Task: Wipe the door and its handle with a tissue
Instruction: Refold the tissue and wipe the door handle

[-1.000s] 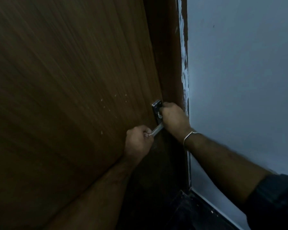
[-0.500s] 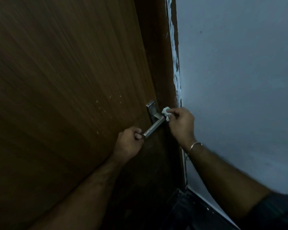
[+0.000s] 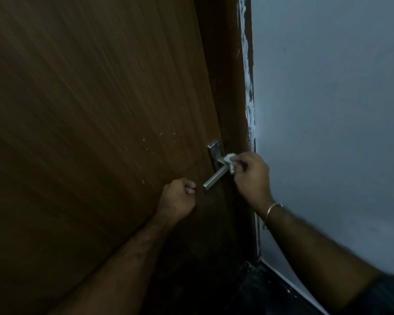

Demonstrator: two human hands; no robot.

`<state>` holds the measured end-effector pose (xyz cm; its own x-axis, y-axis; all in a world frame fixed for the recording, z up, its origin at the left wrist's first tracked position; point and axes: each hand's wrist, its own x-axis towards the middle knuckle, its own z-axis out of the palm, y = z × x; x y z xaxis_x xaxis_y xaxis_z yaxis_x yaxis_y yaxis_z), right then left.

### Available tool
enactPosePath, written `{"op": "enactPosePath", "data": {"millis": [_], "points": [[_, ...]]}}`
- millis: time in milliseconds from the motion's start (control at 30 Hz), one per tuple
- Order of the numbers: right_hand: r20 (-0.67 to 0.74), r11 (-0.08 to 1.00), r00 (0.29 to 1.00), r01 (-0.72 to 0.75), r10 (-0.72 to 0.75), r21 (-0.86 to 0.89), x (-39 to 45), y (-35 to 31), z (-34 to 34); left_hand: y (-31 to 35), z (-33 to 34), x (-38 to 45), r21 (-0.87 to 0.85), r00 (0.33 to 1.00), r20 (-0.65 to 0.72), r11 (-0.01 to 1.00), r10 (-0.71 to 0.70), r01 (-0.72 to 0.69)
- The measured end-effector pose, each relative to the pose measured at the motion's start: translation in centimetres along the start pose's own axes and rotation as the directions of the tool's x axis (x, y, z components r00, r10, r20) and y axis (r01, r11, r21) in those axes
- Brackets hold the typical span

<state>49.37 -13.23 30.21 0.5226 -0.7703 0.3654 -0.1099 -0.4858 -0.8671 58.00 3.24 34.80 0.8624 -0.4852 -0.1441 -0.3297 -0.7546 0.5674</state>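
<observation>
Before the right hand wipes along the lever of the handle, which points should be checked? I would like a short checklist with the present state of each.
1. Tissue held in the right hand: ok, pinched at the fingertips.
2. Tissue touching the handle: ok, it sits against the lever's pivot end.
3. Lever free to be wiped: ok, the left hand is a closed fist just off the lever's tip, not gripping it.
4. Handle plate clean: cannot tell, the picture is too dark.
5. Door surface clean: not ok, pale specks show left of the handle.
</observation>
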Motion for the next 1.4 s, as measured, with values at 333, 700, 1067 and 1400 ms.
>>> {"op": "enactPosePath", "data": {"millis": [333, 700, 1067, 1400], "points": [[0.416, 0.838, 0.870, -0.420, 0.263, 0.347, -4.7, -3.6, 2.0, 1.5, -0.8, -1.1, -0.523, 0.980, 0.032, 0.832, -0.198, 0.185], [0.619, 0.439, 0.698, -0.712, 0.360, 0.548, -3.7, -6.9, -1.3, 1.5, -2.4, -3.9, -0.869, 0.958, 0.250, 0.405, -0.138, 0.285], [0.306, 0.939, 0.891, 0.290, -0.335, 0.183, -3.2, -6.1, -3.6, 3.9, -2.4, -4.3, -0.910, 0.987, 0.140, 0.382, -0.079, 0.159], [0.384, 0.945, 0.919, -0.042, -0.090, 0.324, -2.6, -6.7, -4.9, 3.8, -2.9, -5.2, -0.958, 0.980, 0.199, 0.211, -0.002, 0.195]]}}
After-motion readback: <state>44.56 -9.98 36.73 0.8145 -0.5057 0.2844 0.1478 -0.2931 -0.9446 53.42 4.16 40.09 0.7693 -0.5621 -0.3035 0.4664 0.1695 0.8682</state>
